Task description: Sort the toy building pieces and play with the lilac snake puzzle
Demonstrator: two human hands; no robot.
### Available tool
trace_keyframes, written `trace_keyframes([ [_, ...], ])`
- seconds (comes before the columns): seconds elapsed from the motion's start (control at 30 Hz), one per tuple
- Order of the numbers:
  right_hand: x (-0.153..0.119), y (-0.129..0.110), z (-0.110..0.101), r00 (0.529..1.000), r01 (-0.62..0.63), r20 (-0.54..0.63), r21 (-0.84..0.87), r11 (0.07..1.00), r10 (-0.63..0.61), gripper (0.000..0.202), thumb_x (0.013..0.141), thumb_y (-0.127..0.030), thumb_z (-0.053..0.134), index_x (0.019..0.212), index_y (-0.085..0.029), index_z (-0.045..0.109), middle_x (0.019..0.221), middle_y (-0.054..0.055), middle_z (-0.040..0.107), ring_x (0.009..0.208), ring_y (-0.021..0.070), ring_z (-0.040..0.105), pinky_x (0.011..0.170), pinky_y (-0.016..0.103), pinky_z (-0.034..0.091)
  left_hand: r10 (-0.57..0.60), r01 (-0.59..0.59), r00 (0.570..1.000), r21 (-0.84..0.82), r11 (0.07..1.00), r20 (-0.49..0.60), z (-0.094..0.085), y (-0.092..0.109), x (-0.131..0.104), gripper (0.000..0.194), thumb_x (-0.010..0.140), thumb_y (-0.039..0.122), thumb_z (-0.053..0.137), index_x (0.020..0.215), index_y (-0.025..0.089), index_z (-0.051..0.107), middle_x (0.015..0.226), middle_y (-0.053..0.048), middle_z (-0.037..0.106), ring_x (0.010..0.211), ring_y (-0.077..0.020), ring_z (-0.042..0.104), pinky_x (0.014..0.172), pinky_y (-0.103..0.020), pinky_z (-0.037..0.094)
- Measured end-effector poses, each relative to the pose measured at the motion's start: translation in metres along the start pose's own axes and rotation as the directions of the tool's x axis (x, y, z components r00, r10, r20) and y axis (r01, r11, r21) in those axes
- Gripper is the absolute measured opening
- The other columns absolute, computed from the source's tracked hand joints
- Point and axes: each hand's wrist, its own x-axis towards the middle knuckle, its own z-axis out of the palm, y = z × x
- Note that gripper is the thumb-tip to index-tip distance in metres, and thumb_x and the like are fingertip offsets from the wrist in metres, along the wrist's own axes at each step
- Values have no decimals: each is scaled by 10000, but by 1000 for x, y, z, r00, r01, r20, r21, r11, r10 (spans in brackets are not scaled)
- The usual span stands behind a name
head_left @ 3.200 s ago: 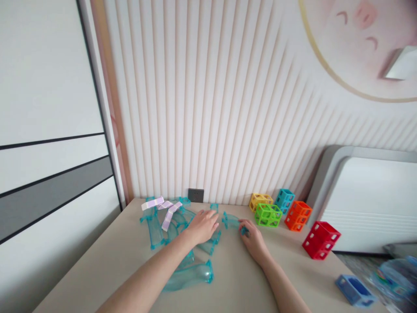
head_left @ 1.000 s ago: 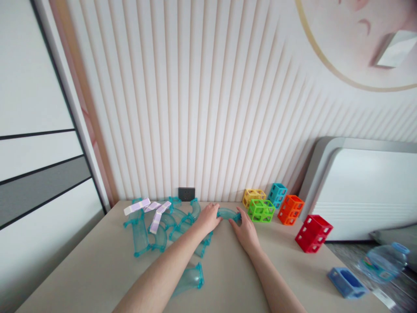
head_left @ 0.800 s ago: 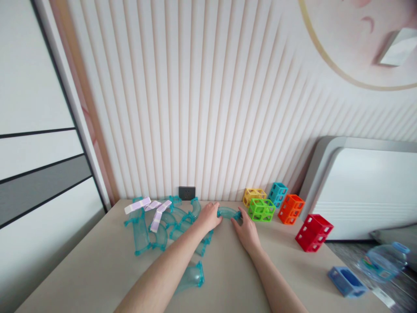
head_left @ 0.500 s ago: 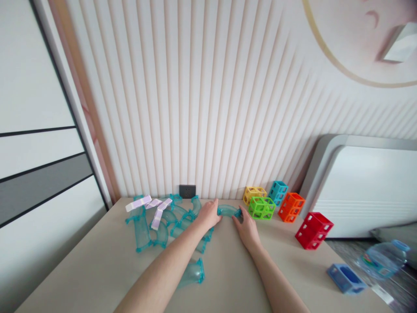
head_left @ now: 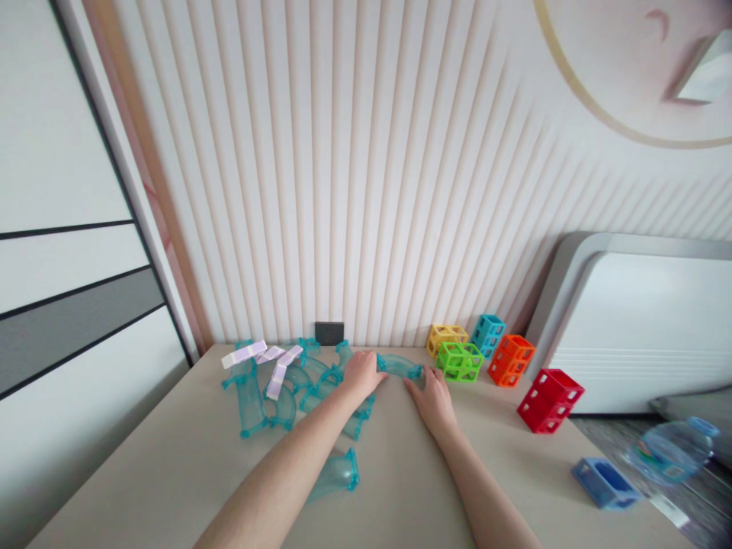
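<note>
A curved, see-through teal tube piece point(head_left: 399, 365) lies across the back of the table between my two hands. My left hand point(head_left: 362, 374) is closed around its left end, the fingertips partly hidden behind the hand. At the right end, my right hand point(head_left: 435, 398) pinches the collar between thumb and fingers. Left of my left hand lie several more teal tube pieces point(head_left: 250, 404), straight and curved, in a loose pile. Another teal tube piece point(head_left: 337, 474) rests nearer the front, partly covered by my left forearm.
Purple-and-white strips point(head_left: 245, 354) lie on the pile. To the right stand yellow point(head_left: 447, 336), green point(head_left: 460, 361), blue point(head_left: 488, 335), orange point(head_left: 511, 360) and red point(head_left: 550, 400) open-frame blocks. A blue block point(head_left: 606, 483) sits by the right edge, near a plastic bottle point(head_left: 670, 451). The ribbed wall point(head_left: 366, 191) borders the back.
My left hand has shifted slightly left and its fingers have curled down more around the tube's end. The curved tube has moved a little left; my right hand has barely moved.
</note>
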Motion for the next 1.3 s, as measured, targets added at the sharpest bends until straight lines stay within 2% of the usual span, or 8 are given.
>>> trace_keyframes([
  [0.1, -1, -2, -2, 1000, 19, 8, -30, 999, -19, 253, 841, -392, 636, 987, -191, 686, 1030, 154, 671, 993, 344, 668, 931, 451, 528, -6, 6, 1000, 5, 1000, -2, -2, 0, 0, 340, 863, 457, 705, 1056, 179, 678, 1125, -138, 735, 1121, -305, 666, 912, -383, 525],
  [0.27, 2, -6, -4, 999, 31, 23, -83, 996, -29, 165, 850, -364, 647, 918, -222, 698, 978, 140, 692, 951, 343, 678, 881, 431, 530, 3, -3, 1000, 15, 1000, -9, -2, 0, -1, 319, 884, 442, 680, 1059, 176, 677, 1127, -142, 736, 1136, -304, 661, 921, -378, 516],
  [0.4, 4, -11, -5, 998, 35, 50, -123, 992, -29, 210, 879, -386, 629, 953, -207, 710, 995, 161, 710, 951, 351, 682, 869, 430, 518, 7, -6, 1000, 26, 1000, -18, -3, 0, -2, 328, 891, 450, 672, 1059, 168, 675, 1137, -154, 729, 1140, -313, 657, 924, -389, 517],
  [0.63, 4, -18, -9, 997, 9, 76, -170, 985, 4, 328, 917, -420, 588, 1122, -185, 688, 1068, 175, 720, 1017, 351, 679, 888, 422, 504, 29, -28, 999, 55, 998, -31, -5, 2, -5, 310, 910, 431, 655, 1064, 163, 673, 1134, -155, 724, 1147, -317, 645, 926, -399, 519],
  [0.87, 7, -24, -15, 990, -5, 137, -228, 974, 38, 264, 944, -402, 565, 1079, -211, 689, 1049, 148, 731, 1007, 322, 675, 871, 375, 493, 34, -30, 999, 72, 997, -43, -1, 1, -3, 343, 917, 447, 644, 1089, 152, 676, 1131, -164, 723, 1141, -319, 646, 924, -404, 521],
  [1.1, 16, -36, -14, 977, -76, 166, -334, 939, 138, 299, 970, -394, 543, 1107, -166, 680, 1129, 170, 706, 1085, 320, 626, 899, 368, 443, 5, -2, 999, 81, 997, -46, -1, 5, 5, 328, 930, 431, 640, 1070, 140, 694, 1115, -170, 726, 1130, -304, 654, 927, -397, 528],
  [1.3, 34, -42, -2, 965, -109, 179, -387, 916, 190, 327, 993, -389, 506, 1149, -157, 676, 1184, 179, 695, 1125, 330, 608, 877, 378, 438, -41, 43, 999, 77, 996, -34, 0, 5, 20, 326, 964, 419, 609, 1135, 146, 654, 1146, -90, 693, 1035, -232, 673, 910, -451, 550],
])
